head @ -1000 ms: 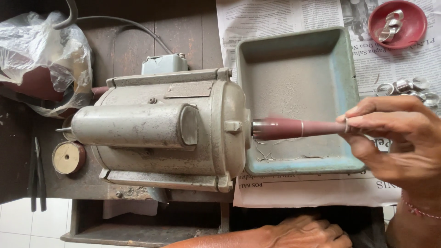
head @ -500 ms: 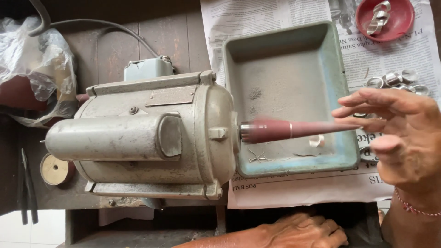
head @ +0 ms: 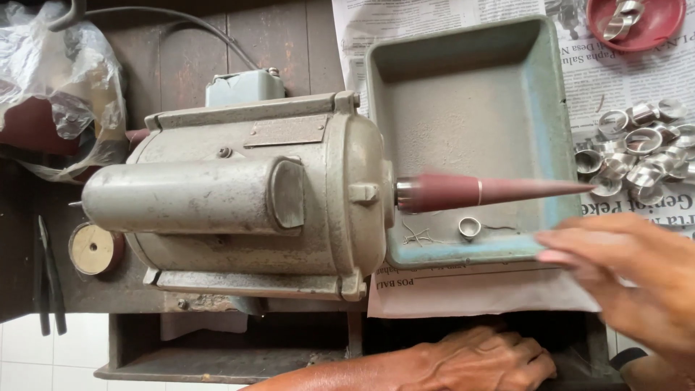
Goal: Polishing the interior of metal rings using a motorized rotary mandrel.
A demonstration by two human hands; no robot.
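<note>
Bag: clear plastic bag [head: 54,80], far left of the motor.
Pliers: dark pliers [head: 49,275], left of and below the motor, beside a round disc [head: 93,248].
Motor: grey motor [head: 246,195] on the counter [head: 217,43], the landmark.
Cone: red cone [head: 492,192] juts from the motor's right end, over the tray [head: 470,94].
Ring: one ring [head: 469,228] in the tray, just below the cone.
Left hand: left hand [head: 478,360] below the motor, flat, holding nothing.
Right hand: right hand [head: 630,279], blurred, fingers spread, empty, at the tray's lower right corner.
Rings: pile of rings [head: 641,148] on newspaper, right of the tray.
</note>
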